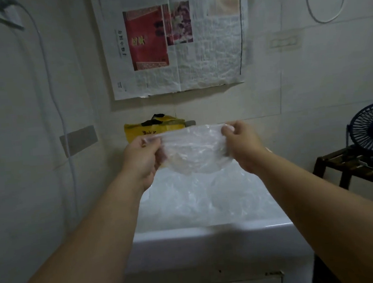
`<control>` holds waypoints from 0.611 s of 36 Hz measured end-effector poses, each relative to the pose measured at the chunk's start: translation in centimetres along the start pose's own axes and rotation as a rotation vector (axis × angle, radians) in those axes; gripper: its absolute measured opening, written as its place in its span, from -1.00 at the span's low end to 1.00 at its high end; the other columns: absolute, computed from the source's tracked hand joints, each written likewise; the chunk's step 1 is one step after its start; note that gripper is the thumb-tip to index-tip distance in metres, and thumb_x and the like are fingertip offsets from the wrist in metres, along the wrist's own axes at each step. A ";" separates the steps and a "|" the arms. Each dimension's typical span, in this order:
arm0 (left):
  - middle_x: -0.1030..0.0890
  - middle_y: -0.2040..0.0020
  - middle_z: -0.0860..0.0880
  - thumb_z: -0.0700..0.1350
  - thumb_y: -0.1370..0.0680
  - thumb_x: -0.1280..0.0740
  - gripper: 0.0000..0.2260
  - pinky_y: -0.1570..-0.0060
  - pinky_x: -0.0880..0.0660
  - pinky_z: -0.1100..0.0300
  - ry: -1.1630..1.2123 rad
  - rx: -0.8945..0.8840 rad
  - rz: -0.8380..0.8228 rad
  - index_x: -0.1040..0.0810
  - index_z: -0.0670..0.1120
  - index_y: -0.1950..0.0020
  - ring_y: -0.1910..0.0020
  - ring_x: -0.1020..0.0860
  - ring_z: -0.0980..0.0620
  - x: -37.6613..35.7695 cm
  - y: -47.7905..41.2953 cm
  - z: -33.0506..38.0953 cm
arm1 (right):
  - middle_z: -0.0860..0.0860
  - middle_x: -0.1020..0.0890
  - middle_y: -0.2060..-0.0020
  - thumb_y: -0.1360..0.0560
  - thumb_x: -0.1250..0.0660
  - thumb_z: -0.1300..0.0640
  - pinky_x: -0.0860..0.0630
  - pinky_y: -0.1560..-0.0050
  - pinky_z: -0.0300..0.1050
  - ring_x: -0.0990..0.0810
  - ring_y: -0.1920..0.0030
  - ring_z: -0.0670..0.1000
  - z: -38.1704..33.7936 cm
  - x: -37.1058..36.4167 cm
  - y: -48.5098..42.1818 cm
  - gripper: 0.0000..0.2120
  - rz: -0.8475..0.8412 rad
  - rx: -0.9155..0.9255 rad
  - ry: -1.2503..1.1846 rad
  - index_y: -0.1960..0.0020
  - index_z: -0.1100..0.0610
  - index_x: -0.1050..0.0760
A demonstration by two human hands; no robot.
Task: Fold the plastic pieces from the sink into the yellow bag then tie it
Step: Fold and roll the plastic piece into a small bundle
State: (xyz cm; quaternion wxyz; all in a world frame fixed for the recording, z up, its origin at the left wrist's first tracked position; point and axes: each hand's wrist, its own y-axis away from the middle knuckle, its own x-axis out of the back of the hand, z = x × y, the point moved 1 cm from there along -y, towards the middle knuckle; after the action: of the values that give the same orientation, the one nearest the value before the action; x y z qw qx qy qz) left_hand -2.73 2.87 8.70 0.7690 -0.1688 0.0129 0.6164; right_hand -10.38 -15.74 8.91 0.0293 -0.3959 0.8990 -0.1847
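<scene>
Your forearms reach over the white sink [210, 233] | left hand [141, 158] and right hand [242, 145] each grip pinching a top corner of the clear plastic piece [193, 152], stretched above more plastic in the basin | yellow bag [153, 127] behind, at the wall.

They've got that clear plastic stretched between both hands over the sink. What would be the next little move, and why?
Probably bring the two hands together to fold the clear plastic piece in half. The left hand and right hand pinch its top edge taut, it hangs open and unfolded, and the yellow bag waits behind it.
</scene>
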 end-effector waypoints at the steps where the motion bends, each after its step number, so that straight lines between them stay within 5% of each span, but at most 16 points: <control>1: -0.55 0.17 -0.05 -0.28 -0.62 -0.24 -0.87 0.44 -0.49 0.36 -0.003 0.010 0.018 -0.49 -0.11 0.09 0.31 -0.51 0.10 0.0 -0.5 -0.2 | 0.13 -0.57 0.04 -0.61 -0.21 0.12 -0.57 -0.06 0.13 -0.57 0.01 0.17 0.3 -0.2 -0.5 -0.88 0.008 0.032 0.033 -0.08 0.12 -0.48; 5: -0.53 0.13 -0.09 -0.37 -0.60 -0.22 -0.83 0.47 -0.48 0.38 0.059 0.070 0.018 -0.45 -0.12 0.08 0.33 -0.52 0.10 0.0 -2.4 -0.9 | 0.11 -0.56 0.01 -0.58 -0.29 0.14 -0.62 0.07 0.07 -0.57 0.11 0.12 1.1 -0.4 -2.3 -0.78 -0.046 0.018 0.003 -0.20 0.18 -0.48; 9: -0.50 0.20 -0.10 -0.36 -0.58 -0.24 -0.86 0.46 -0.48 0.31 0.069 0.150 -0.042 -0.48 -0.17 -0.07 0.35 -0.47 0.08 -0.1 -4.0 -1.8 | 0.17 -0.49 -0.22 -0.55 -0.33 0.16 -0.60 -0.04 0.07 -0.57 -0.08 0.17 2.3 -0.7 -3.5 -0.56 -0.171 -0.184 -0.181 -0.39 0.21 -0.35; 11: -0.49 0.23 -0.05 -0.19 -0.60 -0.29 -0.96 0.28 -0.53 0.21 0.120 0.242 -0.092 -0.48 -0.09 -0.04 0.33 -0.49 0.10 -0.5 -4.4 -2.3 | 0.20 -0.44 -0.29 -0.56 -0.31 0.22 -0.58 -0.06 0.04 -0.56 -0.11 0.18 3.0 -1.0 -4.0 -0.53 -0.201 -0.239 -0.280 -0.44 0.21 -0.28; 14: -0.56 -0.07 -0.04 0.17 -0.53 -0.33 -0.60 -0.16 -0.46 -0.09 0.125 0.364 -0.119 -0.44 0.03 -0.30 0.00 -0.57 -0.02 -1.2 -5.3 -3.9 | 0.22 -0.41 -0.31 -0.57 -0.27 0.30 -0.55 -0.01 -0.01 -0.54 -0.08 0.16 4.2 -1.6 -4.7 -0.52 -0.176 -0.267 -0.390 -0.45 0.20 -0.25; 17: -0.47 -0.27 -0.06 0.29 -0.45 -0.35 -0.42 -0.14 -0.45 -0.13 0.082 0.416 -0.118 -0.37 0.08 -0.39 -0.20 -0.50 -0.12 -2.2 -6.5 -6.4 | 0.20 -0.42 -0.29 -0.56 -0.25 0.36 -0.53 -0.01 -0.03 -0.54 -0.03 0.12 5.9 -2.8 -5.7 -0.52 -0.145 -0.289 -0.437 -0.45 0.19 -0.26; 22: -0.67 -0.07 -0.05 -0.02 -0.56 -0.36 -0.72 0.04 -0.59 0.05 0.195 0.364 -0.149 -0.53 -0.07 -0.24 -0.02 -0.65 -0.04 -4.2 -7.2 -9.6 | 0.14 -0.45 -0.19 -0.57 -0.25 0.33 -0.55 -0.10 0.02 -0.54 -0.09 0.16 7.5 -4.2 -7.0 -0.53 -0.167 -0.305 -0.474 -0.44 0.14 -0.26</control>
State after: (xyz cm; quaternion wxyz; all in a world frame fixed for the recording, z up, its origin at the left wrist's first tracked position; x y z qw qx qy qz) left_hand 4.95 -5.10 2.34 0.8253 -0.0863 0.1859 0.5262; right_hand -1.15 -19.35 4.00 0.1633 -0.5004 0.8489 0.0482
